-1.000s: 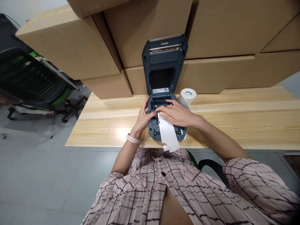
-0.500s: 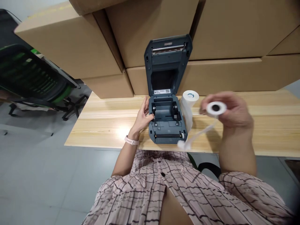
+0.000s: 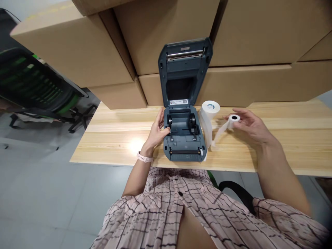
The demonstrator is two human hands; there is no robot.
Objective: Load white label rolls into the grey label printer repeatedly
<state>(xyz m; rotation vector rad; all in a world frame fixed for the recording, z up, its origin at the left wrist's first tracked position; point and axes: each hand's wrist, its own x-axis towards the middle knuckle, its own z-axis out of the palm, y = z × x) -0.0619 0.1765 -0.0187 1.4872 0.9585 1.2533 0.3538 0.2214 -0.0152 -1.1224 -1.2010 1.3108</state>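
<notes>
A dark grey label printer (image 3: 184, 138) sits on the wooden table (image 3: 116, 141) with its lid (image 3: 184, 69) swung up and its paper bay empty. My left hand (image 3: 157, 133) rests against the printer's left side, thumb on its edge, fingers loosely curled. My right hand (image 3: 249, 128) is to the right of the printer, fingertips pinched on a nearly spent paper roll (image 3: 233, 119) standing on the table, its loose strip trailing left toward the printer. A fuller white paper roll (image 3: 209, 112) stands upright between the printer and that small roll.
Large cardboard boxes (image 3: 259, 79) are stacked along the back of the table behind the printer. A black and green office chair (image 3: 38, 90) stands on the grey floor at the left. A black chair part (image 3: 236, 193) shows below the table edge.
My right hand lifted the small paper roll out of the printer, carried it right, and now has it down on the table. My left hand has stayed on the printer's side.
</notes>
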